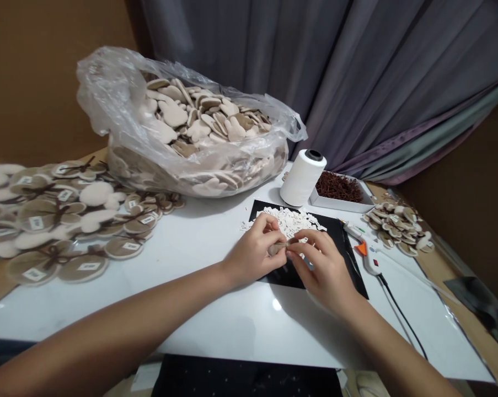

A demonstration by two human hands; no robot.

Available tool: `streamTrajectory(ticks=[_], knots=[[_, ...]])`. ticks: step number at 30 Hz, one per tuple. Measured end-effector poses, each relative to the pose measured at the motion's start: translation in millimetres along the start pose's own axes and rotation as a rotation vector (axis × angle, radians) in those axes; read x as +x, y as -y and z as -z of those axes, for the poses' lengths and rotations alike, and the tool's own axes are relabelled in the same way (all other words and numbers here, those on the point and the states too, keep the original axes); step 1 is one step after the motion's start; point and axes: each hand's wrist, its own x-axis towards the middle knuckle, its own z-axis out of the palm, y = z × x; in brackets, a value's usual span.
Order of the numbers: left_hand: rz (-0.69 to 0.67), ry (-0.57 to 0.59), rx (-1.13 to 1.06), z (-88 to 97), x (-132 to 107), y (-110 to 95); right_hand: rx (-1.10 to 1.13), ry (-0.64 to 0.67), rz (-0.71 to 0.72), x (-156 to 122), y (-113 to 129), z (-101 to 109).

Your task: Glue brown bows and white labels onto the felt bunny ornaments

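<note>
The left hand (pixel 255 248) and right hand (pixel 323 267) pinch a small beige piece (pixel 277 248), mostly hidden, above the black mat (pixel 285 277); white tabletop (pixel 240 320) stretches toward its front edge.

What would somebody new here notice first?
Probably the big see-through bag at the back of the table, heaped with pale shapes. Then the white spool, just right of centre, beside a box of dark red bits. In front, the left hand and right hand pinch a small tan piece over a black mat.
</note>
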Motion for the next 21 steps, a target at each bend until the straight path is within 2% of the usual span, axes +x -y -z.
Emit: streamTrajectory(ticks=[7,16,21], knots=[[-0.005,0.003,-0.002,-0.6,-0.9,-1.6,0.083,0.041,-0.016,2.4,2.4,1.4],[0.041,-0.006,-0.023,0.1,-1.5,-4.1,0.011,0.035,0.063,-3.8,1.0,4.4],[0.086,-0.015,-0.026,-0.2,-1.0,-5.4,0.129,0.111,0.041,2.5,0.8,5.4]])
